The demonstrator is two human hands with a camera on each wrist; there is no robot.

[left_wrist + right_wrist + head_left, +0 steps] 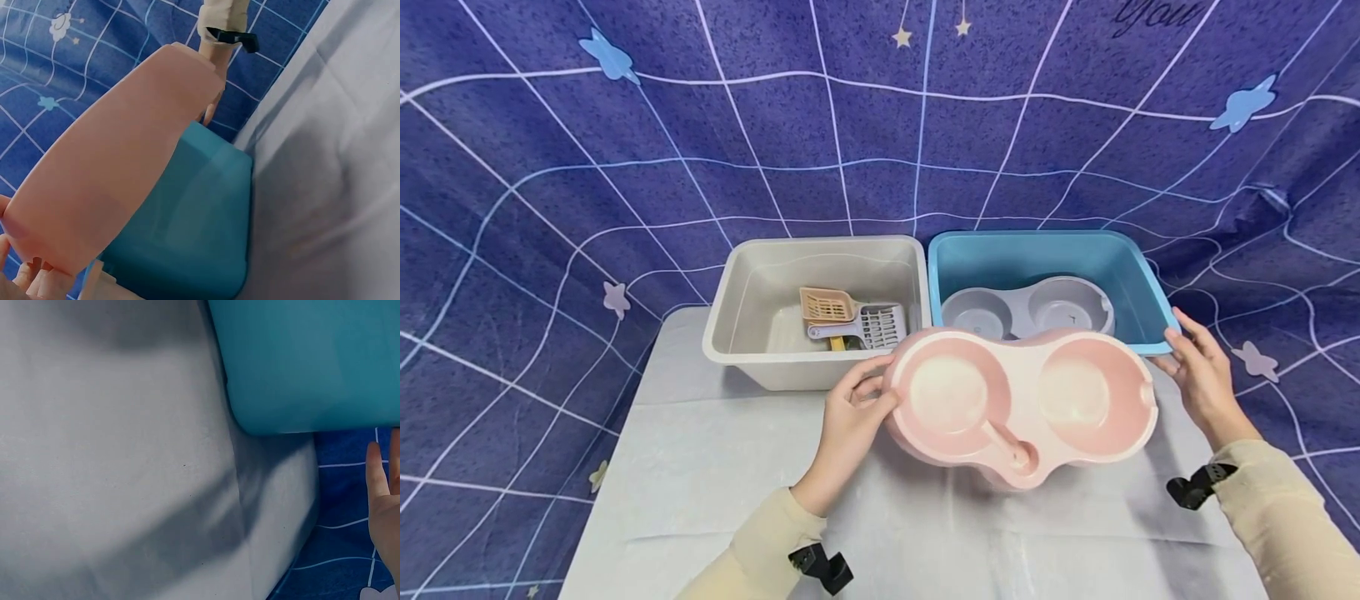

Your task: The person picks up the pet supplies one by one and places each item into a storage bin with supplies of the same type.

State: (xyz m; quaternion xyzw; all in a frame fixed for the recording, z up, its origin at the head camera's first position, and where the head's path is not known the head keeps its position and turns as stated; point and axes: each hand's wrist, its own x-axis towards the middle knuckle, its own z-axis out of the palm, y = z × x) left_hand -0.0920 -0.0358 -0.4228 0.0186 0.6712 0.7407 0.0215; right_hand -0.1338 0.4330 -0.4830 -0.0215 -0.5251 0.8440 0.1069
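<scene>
My left hand grips the left end of a pink double pet bowl. The bowl is held up off the table and tilted, its two round hollows and small spout-like notch facing the head camera. In the left wrist view its smooth outer side shows, with fingertips at its lower end. My right hand is at the right front corner of a blue bin, fingers fairly straight and fingertips right at the rim. Inside that bin lies a grey double pet bowl, partly hidden by the pink one.
Left of the blue bin stands a light grey bin with an orange litter scoop, a pale grey litter scoop and something yellow under them. Both bins stand on a table with a white cover, against a purple-blue curtain.
</scene>
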